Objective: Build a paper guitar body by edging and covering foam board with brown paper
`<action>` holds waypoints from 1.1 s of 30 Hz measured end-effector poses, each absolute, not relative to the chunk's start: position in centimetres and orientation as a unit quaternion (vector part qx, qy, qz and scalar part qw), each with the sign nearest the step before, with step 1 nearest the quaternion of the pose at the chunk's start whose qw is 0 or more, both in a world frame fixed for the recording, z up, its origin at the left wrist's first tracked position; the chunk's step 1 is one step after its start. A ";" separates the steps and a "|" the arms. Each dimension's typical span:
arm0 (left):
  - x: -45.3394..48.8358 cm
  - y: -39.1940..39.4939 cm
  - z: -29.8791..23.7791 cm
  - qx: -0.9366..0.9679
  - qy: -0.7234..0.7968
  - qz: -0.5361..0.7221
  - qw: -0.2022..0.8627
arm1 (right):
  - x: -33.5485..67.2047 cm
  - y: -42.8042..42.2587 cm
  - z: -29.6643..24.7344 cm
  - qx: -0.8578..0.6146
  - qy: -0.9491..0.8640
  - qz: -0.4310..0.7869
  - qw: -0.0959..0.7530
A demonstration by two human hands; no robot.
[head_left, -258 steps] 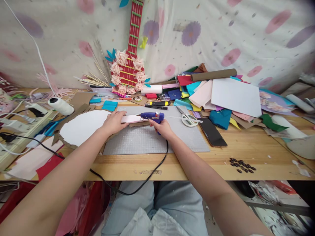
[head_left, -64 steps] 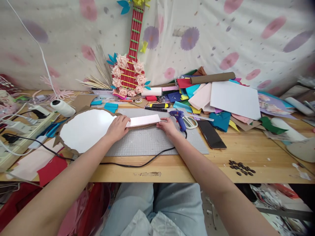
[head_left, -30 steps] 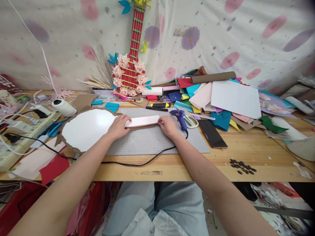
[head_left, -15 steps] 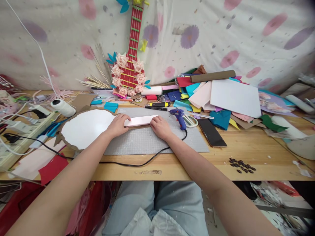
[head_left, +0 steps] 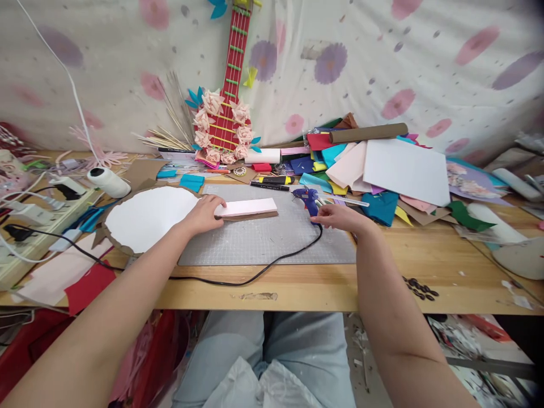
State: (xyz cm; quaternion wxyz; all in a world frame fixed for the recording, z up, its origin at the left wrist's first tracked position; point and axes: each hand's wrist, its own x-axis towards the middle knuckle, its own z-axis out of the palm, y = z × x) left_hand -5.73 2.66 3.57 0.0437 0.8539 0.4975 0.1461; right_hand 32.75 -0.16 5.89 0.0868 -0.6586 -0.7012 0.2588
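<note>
My left hand (head_left: 204, 214) grips the left end of a brown cardboard strip (head_left: 250, 208) faced with pale pink paper, thumb in front and fingers behind. The strip lies on a grey cutting mat (head_left: 255, 243). To its left, a round white disc (head_left: 148, 218) with a ragged cardboard rim meets the strip near my left hand, which hides the joint. My right hand (head_left: 334, 217) has its fingers closed at the handle of a blue glue gun (head_left: 309, 201), which rests on the mat with a clear glue stick (head_left: 344, 200) at its back.
The glue gun's black cord (head_left: 246, 281) runs left across the table. A flower-trimmed red paper guitar (head_left: 225, 124) leans on the curtain. Paper sheets (head_left: 406, 170) are heaped at the back right. A power strip (head_left: 46, 238) and thread spool (head_left: 108, 182) stand left; dark beads (head_left: 420, 288) lie right.
My right hand has left the strip's right end and moved right to the glue gun's handle. My left hand stays on the strip.
</note>
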 end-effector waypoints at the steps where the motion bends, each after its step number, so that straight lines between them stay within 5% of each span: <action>1: -5.7 2.7 3.6 0.854 0.497 0.147 0.044 | 32.9 0.2 5.5 -0.693 -0.683 0.205 0.102; 5: -5.6 2.7 3.6 0.850 0.502 0.148 0.052 | 30.9 2.0 3.1 -0.730 -0.645 0.097 0.206; 14: -5.6 3.4 4.2 0.796 0.555 0.189 0.150 | 27.9 2.0 1.9 -0.706 -0.530 0.200 0.426; 18: -5.7 3.7 3.8 0.779 0.563 0.221 0.165 | 24.7 0.5 2.7 -0.591 -0.657 0.302 0.357; 24: -5.7 3.8 3.6 0.764 0.559 0.262 0.186 | 18.8 0.2 1.8 -0.447 -0.796 0.231 0.337; 33: -6.4 3.6 4.2 0.587 0.529 0.462 0.402 | 17.5 -0.5 1.3 -0.446 -0.820 0.178 0.311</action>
